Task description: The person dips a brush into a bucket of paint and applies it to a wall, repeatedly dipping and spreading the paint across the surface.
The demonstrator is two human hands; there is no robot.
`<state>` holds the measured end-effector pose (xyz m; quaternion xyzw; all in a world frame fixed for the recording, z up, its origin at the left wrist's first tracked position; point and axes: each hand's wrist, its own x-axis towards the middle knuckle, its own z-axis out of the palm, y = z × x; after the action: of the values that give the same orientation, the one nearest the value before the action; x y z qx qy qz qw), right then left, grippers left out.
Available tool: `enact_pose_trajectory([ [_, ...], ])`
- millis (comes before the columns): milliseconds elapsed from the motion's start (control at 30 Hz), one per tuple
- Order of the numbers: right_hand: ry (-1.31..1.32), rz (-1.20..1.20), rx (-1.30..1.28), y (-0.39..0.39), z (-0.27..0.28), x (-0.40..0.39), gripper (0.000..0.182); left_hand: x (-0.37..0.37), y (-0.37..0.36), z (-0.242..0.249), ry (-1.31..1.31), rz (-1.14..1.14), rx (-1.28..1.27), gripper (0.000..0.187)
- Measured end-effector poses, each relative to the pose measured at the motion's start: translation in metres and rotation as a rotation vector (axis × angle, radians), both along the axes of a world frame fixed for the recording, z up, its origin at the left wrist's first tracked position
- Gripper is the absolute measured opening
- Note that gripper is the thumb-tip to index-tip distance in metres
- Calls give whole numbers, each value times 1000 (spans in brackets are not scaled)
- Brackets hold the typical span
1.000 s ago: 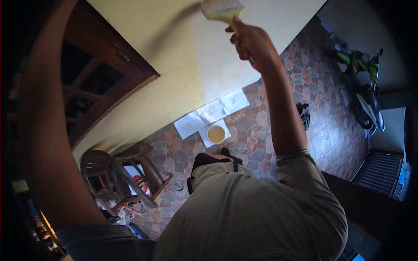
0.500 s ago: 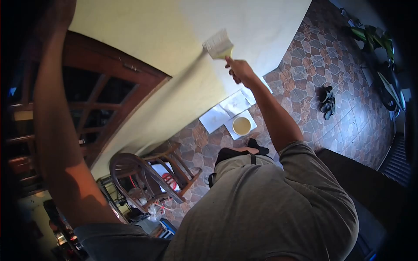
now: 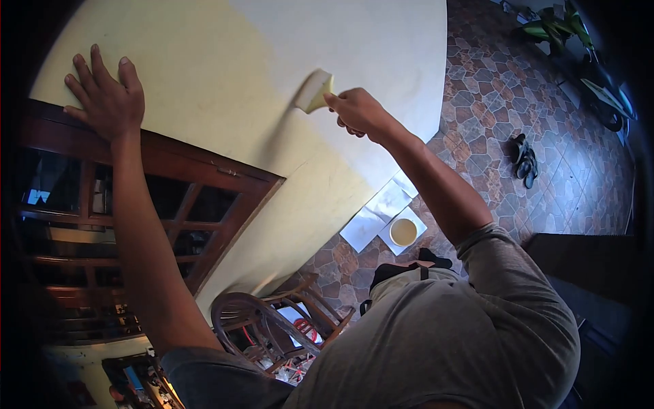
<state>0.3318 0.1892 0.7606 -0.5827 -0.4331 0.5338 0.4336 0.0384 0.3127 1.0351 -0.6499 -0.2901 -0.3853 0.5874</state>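
My right hand (image 3: pixel 361 112) grips the handle of a wide paintbrush (image 3: pixel 316 92), its pale bristles at the wall near the border of two paint shades. The wall (image 3: pixel 204 68) is cream yellow on the left and whiter on the right. My left hand (image 3: pixel 109 99) rests on the yellow part with fingers spread, just above the top of a brown wooden frame with glass panes (image 3: pixel 163 198). Down on the floor, a round tub of pale paint (image 3: pixel 403 232) stands on white sheets (image 3: pixel 364 228) at the foot of the wall.
A wooden chair (image 3: pixel 252 324) with things piled on it stands at the lower left by the wall. Black sandals (image 3: pixel 524 161) lie on the stone-patterned floor (image 3: pixel 477 123). A parked motorbike (image 3: pixel 606 102) is at the far right.
The view has shifted, bringing my whole left hand into sight on the wall. My right hand has moved the brush leftward toward the yellow area, and the brush has turned.
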Motion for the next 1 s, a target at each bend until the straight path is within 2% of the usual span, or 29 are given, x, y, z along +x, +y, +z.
enact_pose_trajectory([
  [133,99,1,225,-23,50,4,49,0,0,2,9,11,-6,61],
  [167,119,10,325,-25,52,4,51,1,0,1,10,4,0,62],
  [267,138,-1,267,-3,28,2,52,0,1,0,12,-6,-8,62],
  [333,90,-8,258,10,-21,0,52,1,0,0,21,-7,-14,62],
  [500,112,-29,18,8,-138,1,52,0,-2,-2,34,23,-43,64],
  [767,-19,-82,-263,-1,-267,0,52,8,-10,-2,31,41,-63,64],
  [867,145,-83,-500,6,-318,5,48,9,-11,-1,19,78,-69,64],
  [1000,139,-143,-351,8,-253,13,46,10,-11,-1,9,79,-69,64],
])
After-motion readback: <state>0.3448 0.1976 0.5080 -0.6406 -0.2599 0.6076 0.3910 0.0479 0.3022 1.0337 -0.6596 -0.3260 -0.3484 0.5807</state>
